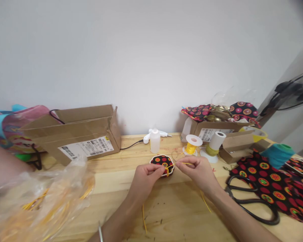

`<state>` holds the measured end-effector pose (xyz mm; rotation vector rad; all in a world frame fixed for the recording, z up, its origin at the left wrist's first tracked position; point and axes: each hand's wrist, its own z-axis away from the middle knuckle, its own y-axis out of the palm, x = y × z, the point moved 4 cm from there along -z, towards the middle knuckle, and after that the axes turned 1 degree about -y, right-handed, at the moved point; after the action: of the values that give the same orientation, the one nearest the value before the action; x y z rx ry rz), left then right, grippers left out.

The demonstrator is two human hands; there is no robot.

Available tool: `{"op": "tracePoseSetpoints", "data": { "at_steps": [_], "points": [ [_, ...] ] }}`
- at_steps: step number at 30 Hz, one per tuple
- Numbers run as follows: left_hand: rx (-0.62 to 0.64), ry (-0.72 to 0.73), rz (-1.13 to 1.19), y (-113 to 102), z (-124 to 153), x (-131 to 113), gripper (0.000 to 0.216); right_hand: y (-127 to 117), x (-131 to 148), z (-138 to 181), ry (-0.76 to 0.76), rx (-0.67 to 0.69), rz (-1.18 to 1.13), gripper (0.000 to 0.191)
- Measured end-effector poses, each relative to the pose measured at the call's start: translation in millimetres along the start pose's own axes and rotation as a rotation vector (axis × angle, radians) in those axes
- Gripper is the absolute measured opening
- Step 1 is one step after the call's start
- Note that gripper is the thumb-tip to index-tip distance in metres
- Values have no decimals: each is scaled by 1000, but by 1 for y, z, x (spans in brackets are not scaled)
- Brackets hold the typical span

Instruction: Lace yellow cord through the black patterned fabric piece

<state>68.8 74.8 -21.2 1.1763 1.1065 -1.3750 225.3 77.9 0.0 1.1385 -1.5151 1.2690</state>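
Observation:
A small padded piece (160, 161) covered in black fabric with red and yellow dots lies on the wooden table (121, 188). My left hand (146, 175) pinches its near edge together with a loop of yellow cord. A thin yellow cord (183, 163) runs to my right hand (196, 171), whose fingers are pinched on it beside the padded piece. Just behind stands a yellow cord spool (191, 145).
A second spool (214, 145) and a white bottle (155, 140) stand behind. Cardboard boxes sit at the back left (80, 134) and back right (217, 131). Black scissors (252, 201) and dotted fabric (270, 183) lie right. A plastic bag of yellow cords (40, 201) lies left.

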Motion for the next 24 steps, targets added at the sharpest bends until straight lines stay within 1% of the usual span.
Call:
{"op": "tracePoseSetpoints", "data": {
  "at_steps": [6, 9, 12, 13, 15, 16, 17, 19, 22, 24],
  "points": [
    [-36, 2, -64, 0, -3, 0, 21, -2, 2, 1, -44, -18, 44, 21],
    [-49, 6, -79, -1, -2, 0, 19, -2, 2, 0, -106, 9, 138, 21],
    [-18, 15, -62, -1, -2, 2, 18, 2, 3, 1, -257, 58, 282, 17],
    [-6, 16, -56, -1, -2, 3, 18, 5, 4, 2, -320, 87, 318, 17],
    [16, 25, -54, 1, -2, 6, 18, 10, 3, 5, -432, 161, 368, 26],
    [25, 39, -57, 1, -2, 6, 18, 12, 3, 6, -469, 196, 385, 27],
    [32, 58, -59, 2, -2, 7, 17, 14, 2, 7, -496, 219, 398, 24],
    [42, 91, -64, 3, -2, 6, 16, 15, 1, 8, -522, 224, 418, 17],
    [58, 96, -62, 4, -1, 5, 15, 14, 2, 8, -520, 198, 444, 17],
    [65, 89, -41, 5, 0, 4, 14, 14, 2, 8, -498, 204, 469, 17]
  ]
}}
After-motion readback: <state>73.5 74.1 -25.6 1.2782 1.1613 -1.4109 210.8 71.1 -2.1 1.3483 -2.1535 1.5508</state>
